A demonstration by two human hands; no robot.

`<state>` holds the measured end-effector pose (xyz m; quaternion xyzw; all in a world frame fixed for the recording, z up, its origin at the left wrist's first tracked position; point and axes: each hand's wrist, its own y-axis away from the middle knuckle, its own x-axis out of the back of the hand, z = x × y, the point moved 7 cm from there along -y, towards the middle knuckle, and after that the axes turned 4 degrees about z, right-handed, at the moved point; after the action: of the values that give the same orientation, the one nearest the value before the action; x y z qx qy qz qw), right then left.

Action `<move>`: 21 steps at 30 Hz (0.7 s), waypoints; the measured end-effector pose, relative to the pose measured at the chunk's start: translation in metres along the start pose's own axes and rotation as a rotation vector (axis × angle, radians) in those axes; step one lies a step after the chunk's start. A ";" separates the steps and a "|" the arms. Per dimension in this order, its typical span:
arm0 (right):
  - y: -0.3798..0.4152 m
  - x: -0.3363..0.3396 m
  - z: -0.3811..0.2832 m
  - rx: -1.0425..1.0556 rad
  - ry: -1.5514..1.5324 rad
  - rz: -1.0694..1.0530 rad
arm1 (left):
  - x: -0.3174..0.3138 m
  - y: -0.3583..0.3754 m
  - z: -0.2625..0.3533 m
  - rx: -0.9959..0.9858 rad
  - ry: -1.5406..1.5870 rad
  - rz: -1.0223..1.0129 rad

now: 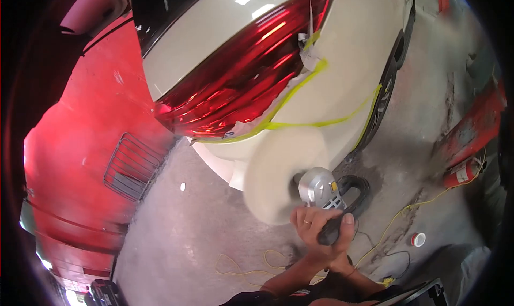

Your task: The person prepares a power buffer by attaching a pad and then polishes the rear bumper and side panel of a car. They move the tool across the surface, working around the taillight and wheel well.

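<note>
That polisher (pixel 319 186), over at four o'clock, looks weighty and rigid, its round pad (pixel 281 172) soft. The left hand (pixel 315 230) and right hand (pixel 346 235) both wrap its rear grip (pixel 330 232); the loop handle (pixel 365 188) might steady it. Toward twelve, the red tail lamp (pixel 246 73) seems brittle.

Both hands (pixel 315 227) curled close together

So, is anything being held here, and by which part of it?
Yes, a polisher, by the dark rear body behind its silver head. The hands overlap there, so their separate grips can't be told apart.
</note>
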<state>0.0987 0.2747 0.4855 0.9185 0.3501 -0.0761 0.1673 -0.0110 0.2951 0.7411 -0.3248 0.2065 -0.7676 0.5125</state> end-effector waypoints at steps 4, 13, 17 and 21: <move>-0.013 -0.014 0.004 0.014 -0.039 -0.090 | 0.008 0.000 0.002 -0.017 -0.044 0.000; -0.011 -0.007 -0.041 0.158 0.319 0.000 | 0.064 0.017 -0.046 0.109 0.324 0.353; -0.008 -0.015 -0.048 0.196 0.418 0.050 | 0.096 0.013 -0.064 0.218 0.434 0.496; -0.009 -0.030 -0.052 0.238 0.480 0.084 | 0.116 0.009 -0.087 0.238 0.634 0.573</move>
<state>0.0712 0.2813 0.5388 0.9371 0.3301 0.1104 -0.0266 -0.0977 0.1832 0.7074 0.0584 0.3454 -0.6747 0.6497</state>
